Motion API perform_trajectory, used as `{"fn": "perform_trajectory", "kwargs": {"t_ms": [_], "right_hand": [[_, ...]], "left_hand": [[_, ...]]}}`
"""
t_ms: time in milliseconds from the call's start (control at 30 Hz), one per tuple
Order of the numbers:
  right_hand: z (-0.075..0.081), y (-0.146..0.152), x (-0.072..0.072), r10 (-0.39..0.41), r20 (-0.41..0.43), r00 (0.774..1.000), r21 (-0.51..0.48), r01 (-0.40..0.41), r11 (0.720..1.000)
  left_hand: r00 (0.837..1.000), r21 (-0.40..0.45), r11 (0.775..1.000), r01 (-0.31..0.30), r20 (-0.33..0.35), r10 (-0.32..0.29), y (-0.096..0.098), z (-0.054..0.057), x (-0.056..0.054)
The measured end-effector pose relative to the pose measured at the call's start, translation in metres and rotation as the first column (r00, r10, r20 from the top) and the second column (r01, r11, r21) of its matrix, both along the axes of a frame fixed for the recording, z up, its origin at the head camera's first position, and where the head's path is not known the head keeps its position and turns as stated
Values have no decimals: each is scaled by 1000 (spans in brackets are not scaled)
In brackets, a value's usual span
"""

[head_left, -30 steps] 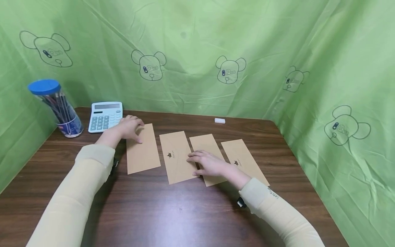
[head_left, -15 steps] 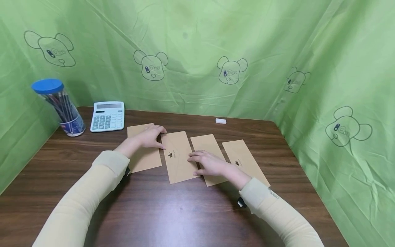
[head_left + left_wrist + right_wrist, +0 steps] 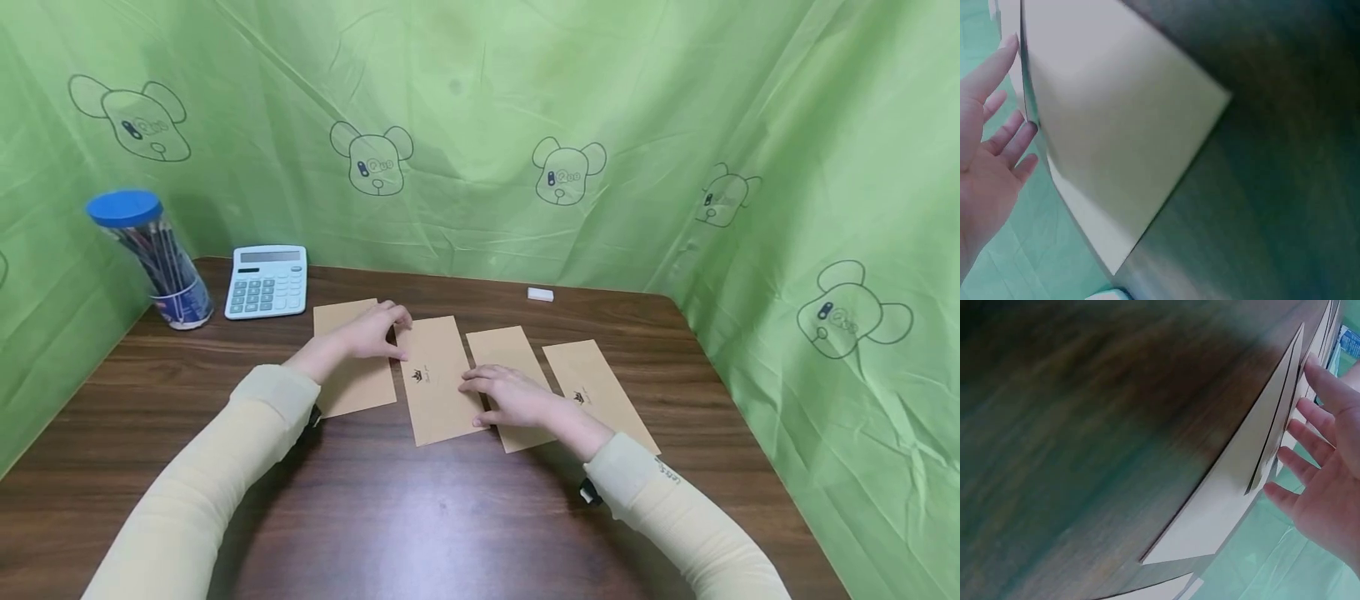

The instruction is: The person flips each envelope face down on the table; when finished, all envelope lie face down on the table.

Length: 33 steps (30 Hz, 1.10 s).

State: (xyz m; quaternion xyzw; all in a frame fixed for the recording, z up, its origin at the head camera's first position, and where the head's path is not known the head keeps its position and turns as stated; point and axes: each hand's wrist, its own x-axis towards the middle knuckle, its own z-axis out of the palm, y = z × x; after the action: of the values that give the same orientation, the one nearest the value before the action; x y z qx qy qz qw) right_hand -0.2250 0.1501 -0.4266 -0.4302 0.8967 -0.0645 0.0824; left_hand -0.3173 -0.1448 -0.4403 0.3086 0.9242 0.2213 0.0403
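Brown paper envelopes lie in a row on the table. My left hand (image 3: 367, 333) hovers over or rests across the leftmost envelope (image 3: 358, 387), its fingertips at the left edge of the second envelope (image 3: 442, 417), which bears a small black crown print. In the left wrist view the fingers (image 3: 1015, 150) are only slightly bent. My right hand (image 3: 513, 398) lies over the third envelope (image 3: 498, 346), its fingertips at the second envelope's right edge. The right wrist view shows those fingers (image 3: 1310, 434) spread. At the right end lies another crown-printed envelope (image 3: 600, 379), partly behind the right wrist.
A pale blue calculator (image 3: 266, 283) lies at the back left. Beside it a clear tub of pencils (image 3: 161, 258) with a blue lid stands near the table's left edge. A small white block (image 3: 540, 294) sits at the back. Green curtains (image 3: 480, 100) enclose the table (image 3: 360, 517).
The left hand has moved right, from the leftmost envelope to the left edge of the second one. The right hand has stayed in place. The view has shifted slightly left.
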Motion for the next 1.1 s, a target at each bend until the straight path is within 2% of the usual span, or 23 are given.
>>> {"fn": "perform_trajectory", "kwargs": {"t_ms": [167, 300, 533, 800, 1100], "right_hand": [[0, 1, 0, 1, -2, 1000, -1, -1, 1000], [1, 1, 0, -9, 18, 1000, -1, 9, 1000], [3, -2, -3, -15, 63, 998, -46, 17, 999], [6, -6, -6, -12, 83, 997, -70, 17, 997], [29, -14, 4, -22, 130, 991, -143, 41, 989]], "left_hand": [[997, 74, 995, 68, 20, -69, -5, 7, -5], [995, 93, 992, 87, 38, -91, -7, 12, -8], [998, 126, 990, 65, 8, -67, -6, 16, -11], [996, 171, 983, 63, -73, -51, -6, 19, -12], [993, 196, 978, 67, -104, -47, -10, 29, -9]]}}
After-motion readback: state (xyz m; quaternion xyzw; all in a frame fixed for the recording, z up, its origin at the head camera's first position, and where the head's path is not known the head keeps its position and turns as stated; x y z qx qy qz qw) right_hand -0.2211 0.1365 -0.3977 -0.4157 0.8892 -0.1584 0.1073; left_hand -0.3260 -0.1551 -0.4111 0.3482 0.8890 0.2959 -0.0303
